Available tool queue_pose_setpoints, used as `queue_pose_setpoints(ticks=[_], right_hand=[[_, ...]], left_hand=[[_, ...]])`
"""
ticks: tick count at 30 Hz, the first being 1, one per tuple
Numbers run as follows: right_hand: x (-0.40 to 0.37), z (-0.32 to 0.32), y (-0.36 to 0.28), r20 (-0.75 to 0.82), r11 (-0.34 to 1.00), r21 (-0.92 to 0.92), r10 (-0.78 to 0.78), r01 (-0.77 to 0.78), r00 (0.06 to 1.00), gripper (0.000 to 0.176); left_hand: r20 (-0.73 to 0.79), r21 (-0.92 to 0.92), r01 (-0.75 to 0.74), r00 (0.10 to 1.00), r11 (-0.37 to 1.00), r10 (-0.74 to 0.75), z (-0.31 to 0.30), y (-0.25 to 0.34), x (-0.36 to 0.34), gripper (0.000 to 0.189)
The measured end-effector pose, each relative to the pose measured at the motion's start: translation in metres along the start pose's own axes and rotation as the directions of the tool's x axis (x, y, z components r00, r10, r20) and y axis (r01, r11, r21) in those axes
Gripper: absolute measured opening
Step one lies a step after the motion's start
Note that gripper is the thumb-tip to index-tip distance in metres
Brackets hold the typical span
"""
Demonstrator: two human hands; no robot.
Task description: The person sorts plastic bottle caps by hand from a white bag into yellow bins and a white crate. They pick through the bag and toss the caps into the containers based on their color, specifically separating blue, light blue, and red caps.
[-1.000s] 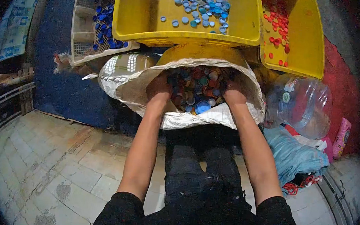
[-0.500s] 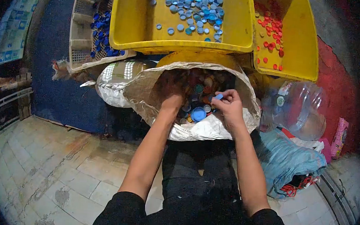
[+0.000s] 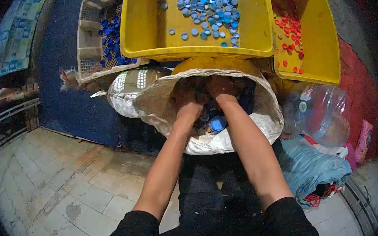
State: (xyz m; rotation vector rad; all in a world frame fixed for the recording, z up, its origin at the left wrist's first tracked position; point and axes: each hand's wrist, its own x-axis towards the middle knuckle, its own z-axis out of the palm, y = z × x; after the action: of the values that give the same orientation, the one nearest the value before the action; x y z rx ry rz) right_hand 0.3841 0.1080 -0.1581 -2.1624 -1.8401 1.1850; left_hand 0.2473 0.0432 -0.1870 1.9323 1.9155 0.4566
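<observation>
A white woven sack (image 3: 150, 97) lies with its mouth held wide, and mixed bottle caps show in its dark inside. My left hand (image 3: 188, 100) is down in the sack on the left, its fingers lost in shadow. Beside it, deeper in the sack, my right hand (image 3: 222, 86) reaches among the caps; its fingers are hidden too. Whether either hand holds a cap cannot be made out. A larger blue lid (image 3: 217, 124) rests near the front rim, below my right wrist.
Behind the sack stands a yellow bin (image 3: 146, 23) with light blue caps. A second yellow bin (image 3: 323, 49) at right holds red caps, a white crate (image 3: 88, 33) at left dark blue ones. A clear plastic jug (image 3: 319, 114) and a teal bag (image 3: 314, 168) lie at right.
My right hand, which held a light blue cap above the sack's right side, has moved left and deeper into the sack. My left hand stays inside. The whole view has shifted slightly.
</observation>
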Motion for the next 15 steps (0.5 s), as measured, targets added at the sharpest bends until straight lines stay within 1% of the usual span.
queue_pose_setpoints(ticks=[1, 2, 3, 4, 5, 6, 7, 8, 9, 10, 11, 12, 13, 15], right_hand=[[-0.002, -0.005, -0.002, 0.029, 0.999, 0.029, 0.026, -0.027, 0.999, 0.051], [-0.005, -0.010, -0.002, 0.059, 0.997, 0.056, 0.051, -0.055, 0.997, 0.050], [-0.009, -0.005, 0.007, 0.057, 0.997, 0.055, 0.054, -0.057, 0.997, 0.050], [-0.014, 0.007, 0.025, -0.159, 0.984, 0.147, -0.072, 0.096, 0.985, 0.047], [-0.020, 0.016, 0.042, -0.374, 0.944, 0.203, -0.172, 0.262, 0.911, 0.043], [-0.027, 0.021, 0.058, -0.250, 0.954, 0.285, -0.026, 0.099, 0.968, 0.039], [-0.034, 0.021, 0.069, -0.116, 0.936, 0.344, 0.117, -0.070, 0.986, 0.036], [-0.047, 0.009, 0.069, 0.112, 0.678, 0.684, 0.268, -0.270, 0.957, 0.032], [-0.059, -0.002, 0.069, 0.373, 0.278, 0.847, 0.298, -0.453, 0.879, 0.029], [-0.069, -0.004, 0.071, 0.368, 0.280, 0.849, 0.296, -0.448, 0.881, 0.029], [-0.080, -0.005, 0.074, 0.389, 0.107, 0.900, 0.246, -0.423, 0.888, 0.025], [-0.089, -0.005, 0.076, 0.401, -0.072, 0.916, 0.195, -0.394, 0.895, 0.022], [-0.098, -0.010, 0.072, 0.401, -0.072, 0.916, 0.196, -0.395, 0.895, 0.022], [-0.111, -0.026, 0.057, 0.462, -0.342, 0.840, 0.046, -0.421, 0.886, 0.026]], left_hand=[[0.295, -0.036, 0.280, 0.920, 0.959, -0.257, -0.045, 0.024, -0.003, 0.053], [0.564, 0.015, 0.536, 0.692, 0.844, -0.450, -0.076, 0.039, -0.007, 0.054], [0.565, 0.013, 0.535, 0.693, 0.845, -0.448, -0.087, 0.038, -0.011, 0.054], [0.572, 0.028, 0.623, 0.631, 0.782, -0.523, -0.097, 0.035, -0.014, 0.051], [0.578, 0.043, 0.705, 0.560, 0.708, -0.593, -0.105, 0.031, -0.019, 0.049], [0.579, 0.040, 0.707, 0.560, 0.707, -0.593, -0.105, 0.021, -0.029, 0.049], [0.579, -0.090, 0.652, 0.650, 0.753, -0.493, -0.096, 0.003, -0.043, 0.048], [0.560, -0.218, 0.581, 0.732, 0.784, -0.387, -0.082, -0.020, -0.057, 0.047], [0.524, -0.341, 0.497, 0.806, 0.798, -0.277, -0.065, -0.042, -0.070, 0.046], [0.473, -0.456, 0.402, 0.865, 0.794, -0.166, -0.051, -0.059, -0.080, 0.046], [0.410, -0.560, 0.302, 0.910, 0.772, -0.059, -0.043, -0.067, -0.085, 0.045], [0.439, -0.407, 0.309, 0.891, 0.859, -0.113, -0.034, -0.063, -0.076, 0.053], [0.440, -0.408, 0.311, 0.891, 0.859, -0.113, -0.025, -0.059, -0.054, 0.053], [0.290, -0.137, 0.263, 0.932, 0.955, -0.215, -0.007, -0.048, -0.005, 0.060]])
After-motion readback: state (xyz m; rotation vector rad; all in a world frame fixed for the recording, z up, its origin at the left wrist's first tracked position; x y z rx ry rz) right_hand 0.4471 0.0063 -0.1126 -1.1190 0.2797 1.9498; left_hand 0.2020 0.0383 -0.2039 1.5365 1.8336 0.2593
